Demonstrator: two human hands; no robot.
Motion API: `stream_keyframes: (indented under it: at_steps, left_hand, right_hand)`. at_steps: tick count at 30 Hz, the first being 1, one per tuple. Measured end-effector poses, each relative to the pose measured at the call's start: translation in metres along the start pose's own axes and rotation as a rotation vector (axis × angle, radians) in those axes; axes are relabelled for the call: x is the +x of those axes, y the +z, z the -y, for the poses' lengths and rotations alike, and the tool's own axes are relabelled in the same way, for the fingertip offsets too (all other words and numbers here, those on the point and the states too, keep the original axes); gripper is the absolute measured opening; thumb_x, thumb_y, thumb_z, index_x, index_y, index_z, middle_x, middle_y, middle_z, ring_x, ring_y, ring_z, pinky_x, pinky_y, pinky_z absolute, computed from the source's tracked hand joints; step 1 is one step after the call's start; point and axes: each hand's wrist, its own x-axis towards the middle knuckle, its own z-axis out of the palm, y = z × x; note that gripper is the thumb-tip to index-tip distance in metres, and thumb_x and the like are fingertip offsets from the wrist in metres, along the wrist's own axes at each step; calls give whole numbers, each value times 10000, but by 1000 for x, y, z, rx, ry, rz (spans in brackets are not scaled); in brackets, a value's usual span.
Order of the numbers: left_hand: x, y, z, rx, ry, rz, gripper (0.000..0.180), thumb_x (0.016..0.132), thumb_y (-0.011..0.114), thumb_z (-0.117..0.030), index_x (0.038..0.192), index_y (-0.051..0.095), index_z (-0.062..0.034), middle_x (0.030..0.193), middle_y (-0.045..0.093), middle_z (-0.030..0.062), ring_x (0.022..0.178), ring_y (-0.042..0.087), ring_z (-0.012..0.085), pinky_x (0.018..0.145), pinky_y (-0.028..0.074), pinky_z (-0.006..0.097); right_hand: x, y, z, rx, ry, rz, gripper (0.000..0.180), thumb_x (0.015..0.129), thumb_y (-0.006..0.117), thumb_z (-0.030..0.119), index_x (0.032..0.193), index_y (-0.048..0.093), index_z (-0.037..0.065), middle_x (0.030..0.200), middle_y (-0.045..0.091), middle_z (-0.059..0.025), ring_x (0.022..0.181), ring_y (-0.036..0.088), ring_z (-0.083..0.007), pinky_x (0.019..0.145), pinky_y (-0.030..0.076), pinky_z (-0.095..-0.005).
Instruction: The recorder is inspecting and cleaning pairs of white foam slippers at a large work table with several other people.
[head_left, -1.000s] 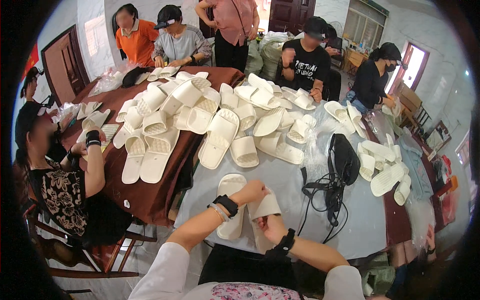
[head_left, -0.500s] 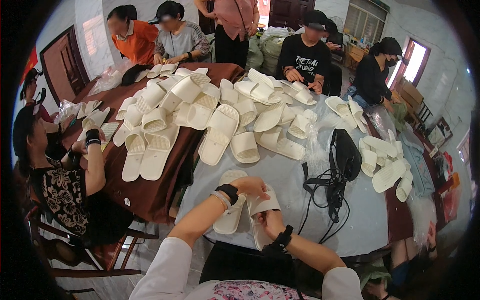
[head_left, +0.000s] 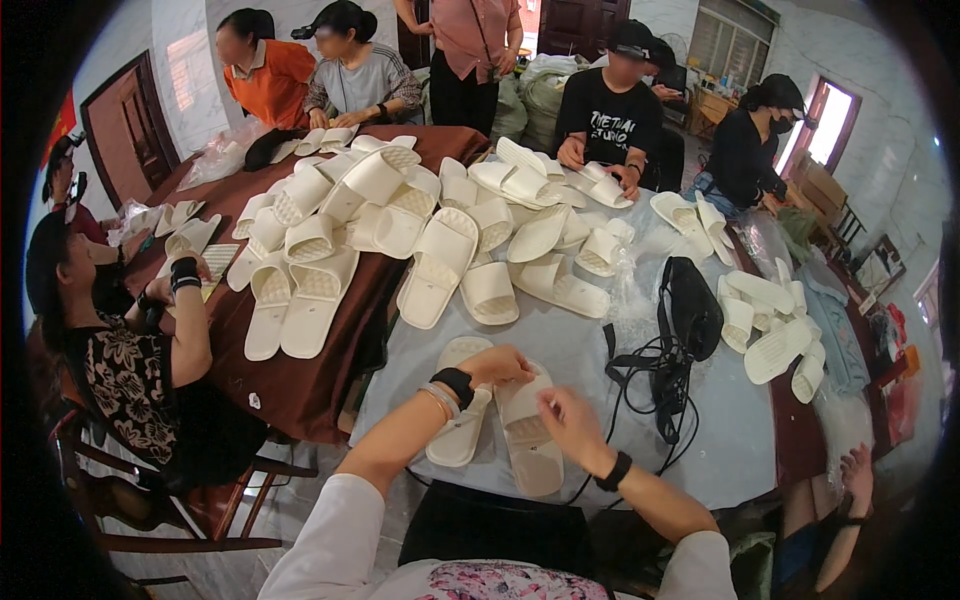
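Two cream slippers lie side by side at the near edge of a grey table (head_left: 720,430). My left hand (head_left: 500,366), with a black band on its wrist, rests over the left slipper (head_left: 457,435) and grips its strap. My right hand (head_left: 572,425) hovers at the strap of the right slipper (head_left: 532,445), fingers curled beside it; whether it holds the slipper I cannot tell. A large heap of cream slippers (head_left: 440,240) covers the table beyond my hands.
A black tool with tangled cord (head_left: 685,330) lies right of my hands. More slippers (head_left: 770,320) sit at the right. A brown-clothed table (head_left: 300,370) adjoins on the left. Several people sit around; one person in a patterned top (head_left: 130,380) sits at my left on a wooden chair.
My hands have shifted slightly on the two slippers, with the left hand moving up over the left slipper's strap. The view has tilted a little.
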Motion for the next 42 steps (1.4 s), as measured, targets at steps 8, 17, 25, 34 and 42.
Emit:
stream_keyframes:
  at_steps: [8,17,25,34,42]
  left_hand:
    - [-8,-1,-6,206,-37,37,138,700,688,-139,765,621,-38,571,485,-31,473,370,75,415,270,230]
    - [-17,9,-1,100,304,-221,187,709,695,-174,831,626,-51,676,568,-18,581,482,68,514,384,212]
    - [-32,46,10,-252,493,-583,156,776,638,-118,848,558,-5,735,569,3,616,486,57,557,395,175]
    - [-55,45,25,-75,464,-815,222,870,499,-179,900,603,14,680,576,37,605,507,94,588,419,227]
    - [-51,36,32,-240,329,-729,180,834,541,-126,935,592,14,754,589,15,656,510,63,597,399,188]
  right_hand:
    - [37,-3,-28,30,-70,349,552,748,623,295,1192,429,30,1048,552,-161,866,564,-294,750,440,-337]
    - [21,-6,-43,211,124,401,547,744,631,364,1132,486,7,1017,570,-168,880,559,-234,747,431,-311]
    - [50,26,-23,333,187,52,330,833,548,280,978,580,-14,770,632,-72,628,570,-164,595,442,-274]
    - [53,46,-13,811,258,-160,222,903,440,141,1043,505,-18,722,533,-16,606,475,-65,551,402,-192]
    - [52,56,-12,889,210,-261,107,881,476,109,935,449,21,774,553,-36,706,547,-87,589,435,-205]
